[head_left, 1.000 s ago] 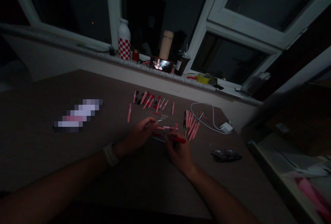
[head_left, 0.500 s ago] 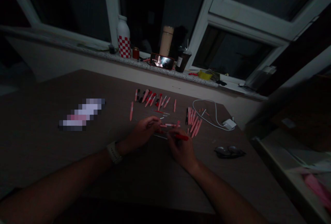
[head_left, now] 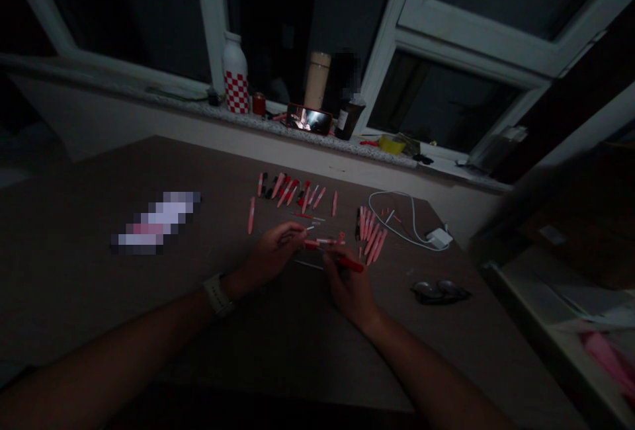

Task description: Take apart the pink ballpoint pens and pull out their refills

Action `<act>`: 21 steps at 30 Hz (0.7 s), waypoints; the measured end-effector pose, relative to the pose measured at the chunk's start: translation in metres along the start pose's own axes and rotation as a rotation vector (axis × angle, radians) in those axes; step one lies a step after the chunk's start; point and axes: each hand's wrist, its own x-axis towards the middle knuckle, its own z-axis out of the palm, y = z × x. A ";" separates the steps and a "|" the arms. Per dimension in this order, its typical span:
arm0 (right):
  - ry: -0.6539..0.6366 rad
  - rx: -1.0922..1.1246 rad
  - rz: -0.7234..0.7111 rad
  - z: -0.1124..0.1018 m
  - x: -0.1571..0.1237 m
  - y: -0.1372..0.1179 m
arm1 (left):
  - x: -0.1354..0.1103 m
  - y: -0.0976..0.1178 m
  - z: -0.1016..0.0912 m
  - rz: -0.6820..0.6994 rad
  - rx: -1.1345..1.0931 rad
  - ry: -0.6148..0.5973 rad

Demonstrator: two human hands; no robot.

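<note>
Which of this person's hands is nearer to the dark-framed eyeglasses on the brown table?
Right. The right hand, gripping a slim red pen-like piece, is left of the eyeglasses, not touching them; the left hand is farther left.

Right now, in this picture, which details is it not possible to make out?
All in the head view:
Slim red barrel: partly hidden by the right hand.
Small red piece beside the left hand: too dark and small to tell its shape.
Pale, long object: covered by pixel blocks.
Red-edged rectangular phone: screen image too small.
Left forearm: cut off by the picture's edge.
</note>
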 end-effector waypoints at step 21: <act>-0.033 -0.015 -0.110 -0.004 0.002 -0.009 | -0.001 -0.004 0.000 -0.022 -0.043 -0.019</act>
